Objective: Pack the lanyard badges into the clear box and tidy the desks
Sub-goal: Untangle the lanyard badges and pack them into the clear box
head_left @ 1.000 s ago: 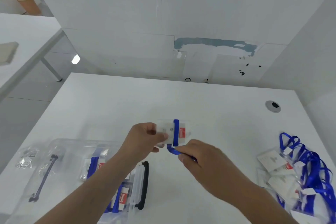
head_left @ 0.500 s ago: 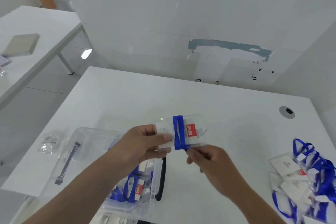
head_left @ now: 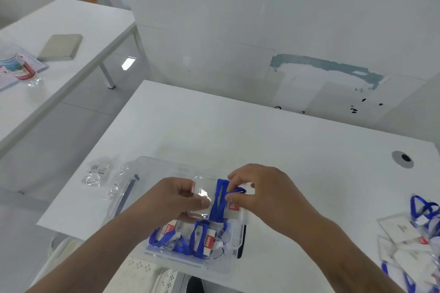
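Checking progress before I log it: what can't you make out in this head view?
- Pile of unpacked badges: cut by the right edge and blurred; count unknown.
- Clear box contents: partly hidden by both hands, left and right.
- Held badge: print covered by fingers.

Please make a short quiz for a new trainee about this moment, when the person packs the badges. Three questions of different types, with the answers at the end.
1. True or false: the left hand and the right hand both hold the same badge with a blue lanyard wrapped around it.
2. Multiple choice: where are the badges still to be packed? A) on the far desk B) at the right edge of this desk C) on the floor
3. Fill in: below the hands, the clear box already holds several wrapped ____.

Key: 1 true; 2 B; 3 badges
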`<control>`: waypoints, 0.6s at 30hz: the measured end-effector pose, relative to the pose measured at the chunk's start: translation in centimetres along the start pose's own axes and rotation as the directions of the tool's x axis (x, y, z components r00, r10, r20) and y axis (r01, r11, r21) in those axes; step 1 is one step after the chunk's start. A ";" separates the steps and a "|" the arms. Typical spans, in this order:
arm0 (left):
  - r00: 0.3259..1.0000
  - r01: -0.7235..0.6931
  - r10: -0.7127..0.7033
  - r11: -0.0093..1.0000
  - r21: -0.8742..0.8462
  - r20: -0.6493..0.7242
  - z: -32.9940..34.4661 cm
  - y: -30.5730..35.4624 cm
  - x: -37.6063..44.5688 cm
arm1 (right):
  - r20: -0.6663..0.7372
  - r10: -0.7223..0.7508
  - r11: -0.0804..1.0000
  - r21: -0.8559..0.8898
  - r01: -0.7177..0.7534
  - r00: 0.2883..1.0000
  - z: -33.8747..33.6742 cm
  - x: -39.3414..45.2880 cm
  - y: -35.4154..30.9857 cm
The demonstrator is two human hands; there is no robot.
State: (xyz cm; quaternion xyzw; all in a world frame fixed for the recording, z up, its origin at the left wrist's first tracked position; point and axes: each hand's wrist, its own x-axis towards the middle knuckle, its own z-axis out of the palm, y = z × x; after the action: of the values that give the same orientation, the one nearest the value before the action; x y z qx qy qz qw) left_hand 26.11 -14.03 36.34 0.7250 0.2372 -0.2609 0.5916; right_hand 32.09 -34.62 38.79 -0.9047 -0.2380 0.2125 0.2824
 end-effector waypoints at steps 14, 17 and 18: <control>0.975 0.206 -0.168 0.930 0.305 -0.148 -2.5 -8.1 4.8 | 0.331 0.176 0.921 -0.388 -0.037 0.927 10.1 6.3 -1.2; 0.965 0.263 -0.210 0.813 0.519 -0.159 -1.7 -9.0 6.6 | 0.371 0.210 0.872 -0.490 -0.001 0.905 12.3 6.7 -0.8; 0.966 0.257 -0.201 0.757 0.601 -0.161 -1.3 -9.2 7.0 | 0.380 0.217 0.856 -0.516 0.012 0.899 12.8 6.7 -0.7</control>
State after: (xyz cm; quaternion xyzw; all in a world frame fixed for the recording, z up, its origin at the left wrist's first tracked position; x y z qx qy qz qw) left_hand 25.50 -10.77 25.18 0.8542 0.2512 -0.3628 0.2750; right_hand 30.58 -25.13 27.91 -0.8898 -0.2912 0.3495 -0.0357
